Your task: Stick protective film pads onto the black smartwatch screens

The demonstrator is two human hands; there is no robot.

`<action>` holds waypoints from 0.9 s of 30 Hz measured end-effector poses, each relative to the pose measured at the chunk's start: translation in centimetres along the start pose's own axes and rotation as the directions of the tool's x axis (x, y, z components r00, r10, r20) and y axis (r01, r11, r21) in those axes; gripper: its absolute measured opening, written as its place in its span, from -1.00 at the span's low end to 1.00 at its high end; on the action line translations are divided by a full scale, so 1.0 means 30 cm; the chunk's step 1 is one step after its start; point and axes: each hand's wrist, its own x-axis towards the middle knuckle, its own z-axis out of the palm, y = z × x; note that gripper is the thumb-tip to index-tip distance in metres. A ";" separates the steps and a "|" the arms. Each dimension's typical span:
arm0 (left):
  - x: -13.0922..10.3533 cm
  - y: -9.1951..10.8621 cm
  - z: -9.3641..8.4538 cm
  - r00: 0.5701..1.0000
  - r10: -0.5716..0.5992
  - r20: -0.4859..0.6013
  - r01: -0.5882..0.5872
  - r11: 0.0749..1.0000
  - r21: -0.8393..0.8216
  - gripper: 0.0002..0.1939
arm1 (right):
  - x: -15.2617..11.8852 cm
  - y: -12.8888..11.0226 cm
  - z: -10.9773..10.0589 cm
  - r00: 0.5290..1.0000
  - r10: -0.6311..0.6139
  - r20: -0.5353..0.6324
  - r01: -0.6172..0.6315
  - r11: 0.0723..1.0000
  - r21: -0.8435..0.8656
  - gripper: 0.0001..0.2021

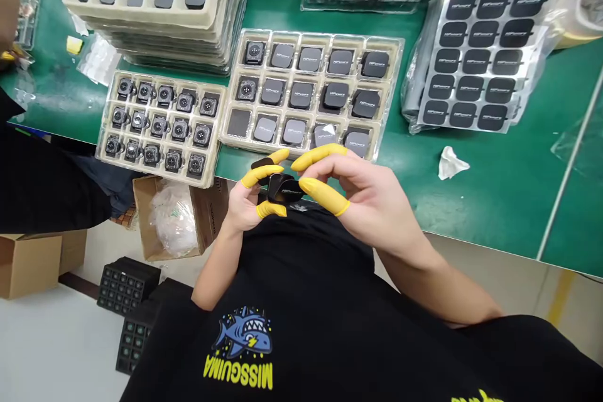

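Note:
Close in front of my body, my left hand (252,195) holds a black smartwatch (274,188) between its yellow-covered fingertips and thumb. A dark film sticker (289,191) with "HiFuture" lettering lies over the watch's face. My right hand (362,191), also with yellow finger cots, has its thumb and fingers closed at the sticker's right edge; how much they grip is partly hidden. Just beyond my hands, a plastic tray (399,69) has watches with "HiFuture" faces, two watches turned back up, and one compartment with just its dark bottom showing.
On the green table (499,201), a second tray (101,138) of watches stands left, a tall tray stack (207,44) behind it. Sticker sheets (511,75) and a crumpled white scrap (452,163) lie right. Someone's dark sleeve (47,176) is at left. Below is a cardboard box (205,213).

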 end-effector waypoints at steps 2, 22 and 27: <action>0.000 0.000 -0.001 1.000 0.025 0.000 -0.025 1.000 0.013 -0.20 | 0.010 0.015 0.008 0.999 0.033 0.008 -0.033 0.999 0.005 -0.87; -0.004 -0.013 -0.002 0.999 0.052 0.009 -0.051 0.998 -0.041 -0.21 | 0.018 0.028 0.040 0.997 0.075 0.021 -0.076 0.995 0.066 -0.92; -0.001 -0.010 0.001 0.999 0.041 0.006 -0.040 0.998 -0.046 -0.23 | 0.017 0.026 0.042 0.995 0.095 0.023 -0.096 0.993 0.073 -0.87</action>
